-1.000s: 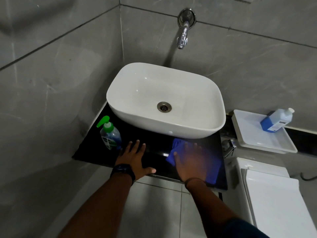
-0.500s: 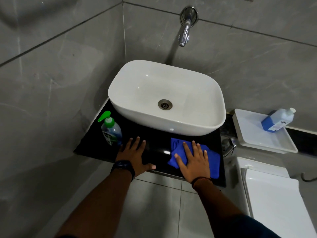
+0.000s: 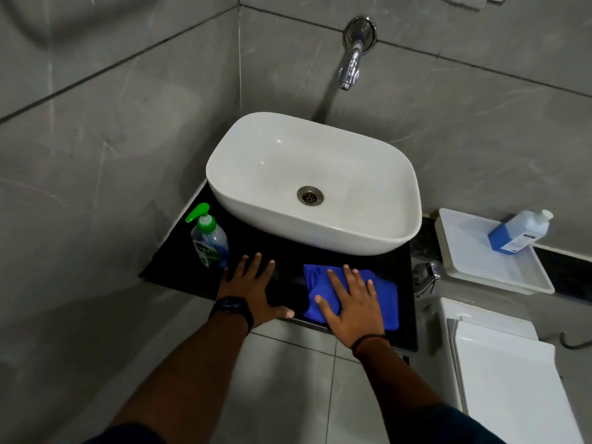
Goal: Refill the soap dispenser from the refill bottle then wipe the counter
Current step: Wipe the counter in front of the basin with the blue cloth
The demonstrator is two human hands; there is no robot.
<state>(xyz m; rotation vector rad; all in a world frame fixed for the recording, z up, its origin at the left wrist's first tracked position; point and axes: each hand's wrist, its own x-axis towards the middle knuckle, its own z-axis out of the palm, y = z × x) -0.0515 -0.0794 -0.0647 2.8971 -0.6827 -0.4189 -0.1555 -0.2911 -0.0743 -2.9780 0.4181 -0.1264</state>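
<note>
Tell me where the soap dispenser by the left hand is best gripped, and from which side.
Grip the soap dispenser around its clear body below the green pump, coming from the front right, where the left hand already lies flat on the counter. It stands upright; the wall closes its left side and the basin overhangs behind.

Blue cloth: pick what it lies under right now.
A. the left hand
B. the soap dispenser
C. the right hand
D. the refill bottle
C. The right hand lies flat, fingers spread, on the blue cloth on the black counter, while the left hand rests on bare counter.
</note>
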